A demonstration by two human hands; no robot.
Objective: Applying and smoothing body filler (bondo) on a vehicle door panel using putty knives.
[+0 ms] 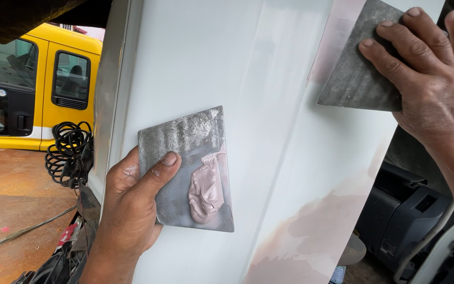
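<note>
**Two metal spreaders on a white body panel**

The left hand (pixel 130 210) pinches a grey metal plate (pixel 185 168) by its left edge, thumb pressed across the face and fingers hidden behind it. A lump of pink body filler (pixel 205 192) sits on the plate's lower right part. The right hand (pixel 426 79) has its grip spread, four fingers splayed flat on a second metal spreader (pixel 356 73), pressing it against the white vehicle panel (pixel 206 58) near the panel's upper right edge.

Judging from this, the filler lump could slide off the near-upright plate if the pinch slackens or the plate tilts further. Uneven pressure from the splayed fingers could leave ridges in the pinkish filled patches (pixel 311 231).

Count: two hands, two metal blades, one filler lump, one yellow truck (pixel 53 79) behind, one coiled black hose (pixel 69 152).
</note>
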